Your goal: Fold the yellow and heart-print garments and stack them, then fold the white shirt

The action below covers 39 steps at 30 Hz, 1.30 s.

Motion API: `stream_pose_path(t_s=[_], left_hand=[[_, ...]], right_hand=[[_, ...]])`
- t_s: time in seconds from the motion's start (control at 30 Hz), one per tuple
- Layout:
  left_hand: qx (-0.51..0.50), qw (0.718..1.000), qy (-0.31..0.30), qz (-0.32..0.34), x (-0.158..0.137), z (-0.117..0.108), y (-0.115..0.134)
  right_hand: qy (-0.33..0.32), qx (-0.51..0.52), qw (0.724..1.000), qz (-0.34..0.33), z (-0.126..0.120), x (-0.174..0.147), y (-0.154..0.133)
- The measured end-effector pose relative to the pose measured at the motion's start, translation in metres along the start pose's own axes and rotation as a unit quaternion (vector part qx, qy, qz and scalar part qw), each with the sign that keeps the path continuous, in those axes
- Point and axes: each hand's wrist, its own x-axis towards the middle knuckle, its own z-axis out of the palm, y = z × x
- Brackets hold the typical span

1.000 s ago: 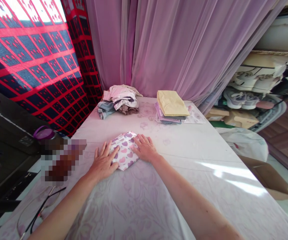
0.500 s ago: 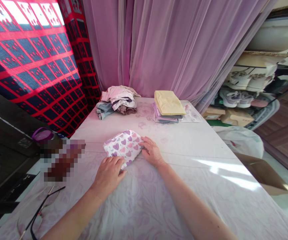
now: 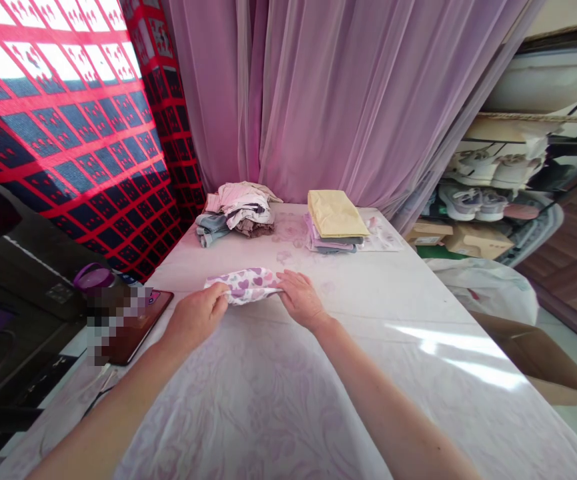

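A white cloth with purple and pink hearts (image 3: 245, 283) is folded into a narrow bundle near the middle of the table. My left hand (image 3: 199, 312) pinches its near left end between thumb and fingers. At the other end, my right hand (image 3: 299, 299) grips the right edge, with the fingertips over the top and the thumb below. Whether the bundle's underside touches the table is hidden from me.
The table (image 3: 268, 400) bears a heap of rumpled clothes (image 3: 241, 207) at the back left. Behind on the right is a folded stack topped by a yellow cloth (image 3: 337, 213). A brown-cased phone or tablet (image 3: 141, 330) lies left, partly pixelated. An open cardboard box (image 3: 533, 353) stands right.
The heart-print cloth has gone from a wide, flat shape to a narrower bundle. My left hand has moved left and up to its left end and closed on it; the right has closed on its edge.
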Motion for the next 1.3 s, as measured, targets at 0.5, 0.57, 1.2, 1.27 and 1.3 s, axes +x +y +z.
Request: stream_pose_path(t_s=[0.5, 0.57, 1.2, 1.27, 1.3], left_hand=[[-0.361, 0.911, -0.066, -0.188, 0.051, 0.059, 0.018], [-0.335, 0.919, -0.072, -0.193, 0.052, 0.074, 0.014], [0.016, 0.995, -0.074, 0.057, 0.029, 0.125, 0.043], [0.019, 0.996, -0.072, 0.057, 0.028, 0.125, 0.041], [0.021, 0.995, -0.074, 0.057, 0.027, 0.125, 0.041]], right_hand=[[0.000, 0.099, 0.962, 0.254, -0.030, 0.014, 0.026], [-0.024, 0.078, 0.958, 0.277, -0.021, 0.008, 0.037], [-0.099, -0.045, 0.984, 0.140, 0.031, -0.001, -0.010], [-0.115, -0.063, 0.982, 0.133, 0.027, -0.003, -0.008], [-0.123, -0.066, 0.981, 0.133, 0.025, -0.004, -0.007]])
